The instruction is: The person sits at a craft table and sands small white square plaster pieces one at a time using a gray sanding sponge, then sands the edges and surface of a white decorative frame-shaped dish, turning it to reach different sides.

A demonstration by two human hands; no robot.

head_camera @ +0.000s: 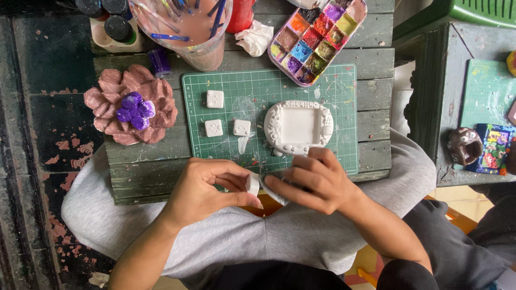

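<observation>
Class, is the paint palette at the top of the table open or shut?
Open: the paint palette shows its coloured wells uncovered, facing up.

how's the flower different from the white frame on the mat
The flower is painted pink with a purple centre; the frame is bare white. The flower sits on the wooden table left of the green mat; the frame lies on the mat. Both look like moulded craft pieces lying flat.
</observation>
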